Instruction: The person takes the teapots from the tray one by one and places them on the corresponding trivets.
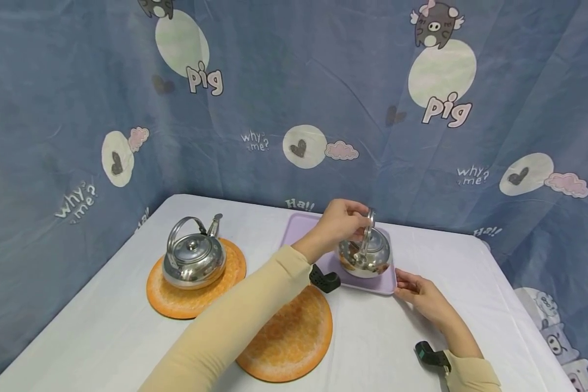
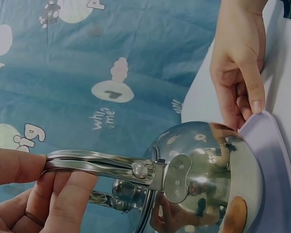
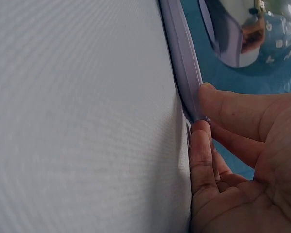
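A shiny steel kettle [image 1: 365,258] is at the right part of a lilac tray [image 1: 294,231]; whether its base touches the tray I cannot tell. My left hand [image 1: 340,223] grips the kettle's upright handle [image 2: 97,162], fingers and thumb curled round it in the left wrist view. At the tray's right edge, my right hand [image 1: 423,296] pinches the rim [image 3: 184,63] between thumb and fingers. A second steel kettle [image 1: 194,261] stands on an orange round mat [image 1: 235,261] at the left, its handle up and spout towards the back.
Another orange round mat [image 1: 294,337] lies near the front, partly hidden under my left sleeve [image 1: 245,310]. A white cloth covers the table [image 1: 103,305]. Behind it hangs a blue patterned curtain [image 1: 255,98]. Black wrist devices [image 1: 325,279] sit on both arms.
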Tool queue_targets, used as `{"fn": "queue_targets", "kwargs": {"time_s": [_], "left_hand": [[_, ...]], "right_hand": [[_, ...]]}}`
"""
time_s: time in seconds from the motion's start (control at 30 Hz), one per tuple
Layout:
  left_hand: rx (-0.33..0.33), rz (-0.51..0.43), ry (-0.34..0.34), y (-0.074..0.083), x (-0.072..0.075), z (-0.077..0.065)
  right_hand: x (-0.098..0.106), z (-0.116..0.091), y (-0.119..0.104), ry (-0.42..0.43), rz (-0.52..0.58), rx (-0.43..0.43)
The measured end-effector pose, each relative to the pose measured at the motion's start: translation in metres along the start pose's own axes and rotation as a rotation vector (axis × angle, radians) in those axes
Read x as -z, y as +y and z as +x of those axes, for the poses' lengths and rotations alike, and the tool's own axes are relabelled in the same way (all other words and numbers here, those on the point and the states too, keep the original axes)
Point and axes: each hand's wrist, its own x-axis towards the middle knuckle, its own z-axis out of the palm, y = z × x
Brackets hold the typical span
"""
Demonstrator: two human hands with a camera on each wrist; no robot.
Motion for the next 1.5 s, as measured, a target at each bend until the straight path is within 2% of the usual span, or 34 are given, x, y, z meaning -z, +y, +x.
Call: {"fn": "queue_targets", "kwargs": {"time_s": [0.33,0.63,1.27,1.5], "left_hand": [[-0.008,-0.048,-0.016,0.005,0.014,-0.010],[-0.032,-0.050,-0.033,0.013,0.029,-0.023],[-0.041,-0.049,-0.042,0.006,0.052,-0.045],[-0.066,-0.075,-0.047,0.004,0.061,-0.054]], "right_hand": [[0.001,-0.002,0.002,-0.007,0.000,0.002],[0.004,-0.003,-0.002,-0.016,0.033,-0.007],[0.001,-0.003,0.000,-0.008,0.030,0.014],[0.000,0.000,0.000,-0.019,0.045,0.009]]}}
